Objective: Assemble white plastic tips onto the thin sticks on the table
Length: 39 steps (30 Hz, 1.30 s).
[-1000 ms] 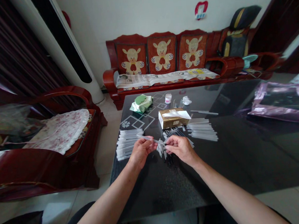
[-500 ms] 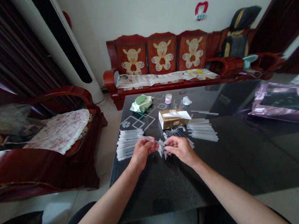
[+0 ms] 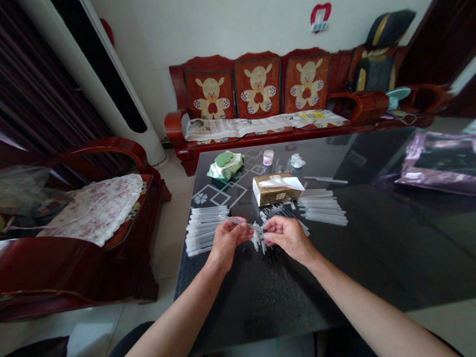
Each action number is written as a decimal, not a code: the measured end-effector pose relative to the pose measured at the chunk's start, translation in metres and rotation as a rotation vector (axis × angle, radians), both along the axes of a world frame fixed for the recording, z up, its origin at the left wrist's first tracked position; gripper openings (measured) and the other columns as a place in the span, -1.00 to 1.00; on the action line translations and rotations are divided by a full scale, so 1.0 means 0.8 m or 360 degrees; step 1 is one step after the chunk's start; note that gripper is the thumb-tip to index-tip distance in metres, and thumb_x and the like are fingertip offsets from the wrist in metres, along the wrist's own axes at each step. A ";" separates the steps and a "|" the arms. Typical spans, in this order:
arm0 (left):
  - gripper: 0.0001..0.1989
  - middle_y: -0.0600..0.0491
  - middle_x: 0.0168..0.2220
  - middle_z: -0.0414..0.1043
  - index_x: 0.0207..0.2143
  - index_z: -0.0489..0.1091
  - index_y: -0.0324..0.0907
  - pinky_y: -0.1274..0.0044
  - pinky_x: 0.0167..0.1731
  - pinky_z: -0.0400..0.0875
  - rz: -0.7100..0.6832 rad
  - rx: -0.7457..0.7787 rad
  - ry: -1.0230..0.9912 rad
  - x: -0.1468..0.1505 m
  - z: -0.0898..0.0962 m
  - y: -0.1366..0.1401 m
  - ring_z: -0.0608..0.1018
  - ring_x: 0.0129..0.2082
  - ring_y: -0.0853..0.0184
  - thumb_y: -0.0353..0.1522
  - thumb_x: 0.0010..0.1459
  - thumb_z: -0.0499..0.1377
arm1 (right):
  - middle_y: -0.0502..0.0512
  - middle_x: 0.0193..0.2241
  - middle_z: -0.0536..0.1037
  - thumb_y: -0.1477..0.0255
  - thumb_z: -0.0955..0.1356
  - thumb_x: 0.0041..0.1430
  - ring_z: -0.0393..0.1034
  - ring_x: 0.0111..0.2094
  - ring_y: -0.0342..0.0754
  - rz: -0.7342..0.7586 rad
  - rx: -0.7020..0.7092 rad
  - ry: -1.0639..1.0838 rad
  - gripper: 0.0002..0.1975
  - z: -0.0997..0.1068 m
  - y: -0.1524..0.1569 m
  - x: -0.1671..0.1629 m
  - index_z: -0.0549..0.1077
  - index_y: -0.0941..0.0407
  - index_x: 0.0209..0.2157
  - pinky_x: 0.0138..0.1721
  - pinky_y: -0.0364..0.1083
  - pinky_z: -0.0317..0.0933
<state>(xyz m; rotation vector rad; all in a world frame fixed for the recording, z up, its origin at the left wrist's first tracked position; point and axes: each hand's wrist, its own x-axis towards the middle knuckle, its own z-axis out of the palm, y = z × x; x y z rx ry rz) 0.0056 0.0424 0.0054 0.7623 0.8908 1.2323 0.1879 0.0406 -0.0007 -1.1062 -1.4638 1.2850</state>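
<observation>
My left hand (image 3: 230, 240) pinches a slim translucent white pen barrel (image 3: 233, 219), which slants across the fingers toward my right hand (image 3: 287, 236). The right fingertips are closed at the barrel's right end; whatever small piece they pinch is hidden. Beneath the fingers lies a little heap of white pen parts (image 3: 256, 243), partly covered. Dark, thin pen refills (image 3: 276, 210) lie behind my right hand, with more black pieces (image 3: 268, 255) in front of it. A row of white barrels (image 3: 201, 230) is beside my left hand, and another stack of barrels (image 3: 323, 208) lies to the right.
A gold tissue box (image 3: 279, 195) stands just behind the refills. Farther back on the dark table (image 3: 353, 257) are a green wipes pack (image 3: 225, 165), a small cup (image 3: 268, 157), a crumpled tissue (image 3: 297, 160) and a lone white stick (image 3: 325, 180). A purple-edged bag (image 3: 411, 155) lies right.
Both hands stay almost in place with the barrel between them. Only very slight shifts of the fingers show.
</observation>
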 end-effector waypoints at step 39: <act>-0.70 0.05 -0.47 0.49 -0.33 0.40 -0.26 0.50 -0.33 0.48 0.0012 0.0016 -0.0038 0.002 0.000 -0.001 0.57 -0.44 0.35 -0.33 -0.13 0.37 | 0.01 -0.63 0.47 0.14 0.23 0.19 0.40 -0.66 -0.16 0.0132 -0.0073 -0.0212 -0.61 0.009 -0.003 0.004 0.38 0.18 -0.46 -0.66 -0.22 0.27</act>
